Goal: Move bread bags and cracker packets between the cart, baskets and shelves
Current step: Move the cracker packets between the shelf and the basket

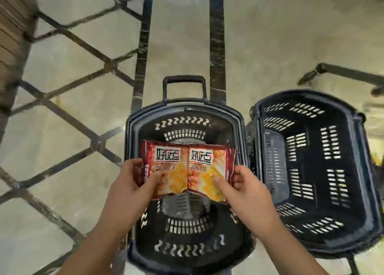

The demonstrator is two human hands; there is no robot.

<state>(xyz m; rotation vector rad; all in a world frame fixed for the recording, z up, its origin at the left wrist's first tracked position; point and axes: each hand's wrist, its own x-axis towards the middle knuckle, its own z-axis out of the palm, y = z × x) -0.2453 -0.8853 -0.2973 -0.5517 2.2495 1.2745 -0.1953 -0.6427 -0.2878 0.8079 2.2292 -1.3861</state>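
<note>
Gripping with left hand point(133, 184) and right hand point(246, 188), thumbs pressed on the fronts, fingers curled round the outer edges. Hovering over dark slotted plastic basket with pull handle point(187, 109), second dark slotted basket point(311, 160) just beside it. Holding red-and-orange left cracker packet point(167, 162) and matching right cracker packet point(208, 166), edges touching. Looks like mid-drop, so probably just lower and let go.

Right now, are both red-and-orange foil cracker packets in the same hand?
No, the left hand grips the left red-and-orange cracker packet and the right hand grips the right cracker packet, above the dark slotted plastic basket.
</note>
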